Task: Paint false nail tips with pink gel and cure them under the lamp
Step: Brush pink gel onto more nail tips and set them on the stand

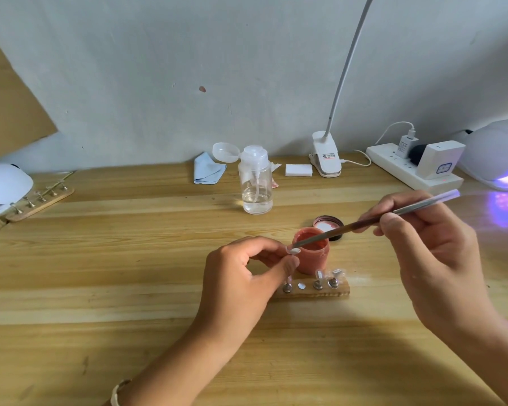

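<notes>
The left hand (244, 273) is curled, thumb and forefinger pinching a tip (294, 251) at their ends. Whether it grips the tip itself or a peg under it is hidden. The right hand (428, 244) is closed round a brush (364, 222), held like a pen well back on the shaft. The bristle end reaches across to the tip and looks to be touching it.

The pot (314, 259) of pink gel stands open just beyond the left fingertips, its lid (323, 224) behind it, under the brush. The holder (311, 293) lies just right of the left thumb, with other tips on their pegs and one socket bare. The lamp (493, 153) glows violet beyond the right hand.

The step looks like coating this tip. To do it well, brace the left hand on the table. Lay thin strokes from base to free edge, with little gel on the brush. Stop short of the fingertips so nothing floods the sides or smears the skin. Then seat the tip in the bare socket before curing.
</notes>
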Available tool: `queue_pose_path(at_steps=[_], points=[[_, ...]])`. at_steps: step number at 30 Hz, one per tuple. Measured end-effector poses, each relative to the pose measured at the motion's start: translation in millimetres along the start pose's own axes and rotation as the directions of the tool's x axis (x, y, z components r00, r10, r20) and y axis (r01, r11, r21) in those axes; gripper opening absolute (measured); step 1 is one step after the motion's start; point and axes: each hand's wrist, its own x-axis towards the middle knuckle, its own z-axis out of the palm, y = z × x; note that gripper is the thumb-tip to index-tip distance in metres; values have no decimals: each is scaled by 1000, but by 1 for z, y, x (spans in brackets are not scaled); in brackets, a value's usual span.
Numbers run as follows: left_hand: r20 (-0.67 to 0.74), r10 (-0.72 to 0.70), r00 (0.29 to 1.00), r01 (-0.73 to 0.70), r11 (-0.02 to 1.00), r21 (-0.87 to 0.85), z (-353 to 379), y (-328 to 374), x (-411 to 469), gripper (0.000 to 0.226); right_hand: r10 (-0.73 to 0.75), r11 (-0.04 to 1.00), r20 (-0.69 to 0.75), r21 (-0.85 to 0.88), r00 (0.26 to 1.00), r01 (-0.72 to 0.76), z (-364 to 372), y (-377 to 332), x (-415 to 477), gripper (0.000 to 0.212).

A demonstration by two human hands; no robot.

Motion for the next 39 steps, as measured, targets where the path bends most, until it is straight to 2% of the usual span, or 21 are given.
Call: queue_pose_path(at_steps=[9,11,16,22,28,34,39], points=[[16,-22,1000,23,999,-49,1,0,0,9,-6,999,-68,-47,998,3,-4,1,2,9],[23,-29,999,30,998,-55,1,0,1,9,-9,1000,-51,-26,999,8,-3,1,1,15],[22,-31,999,32,999,-39,1,-1,0,8,-20,999,20,-43,1000,21,2,0,-2,7],[26,-37,999,38,998,-43,2,-2,-1,10,-1,998,-74,-60,997,-3,-3,0,2,17],[27,-43,999,44,998,-50,1,-3,-1,8,-30,999,20,-36,999,30,3,-2,-3,6],[36,-76,996,79,994,-78,2,-3,-1,6,-27,999,-76,-40,997,24,-2,-2,1,8],[34,-105,994,108,988,-110,3,-3,-2,7,-43,998,22,-42,999,44,3,-4,-4,8]])
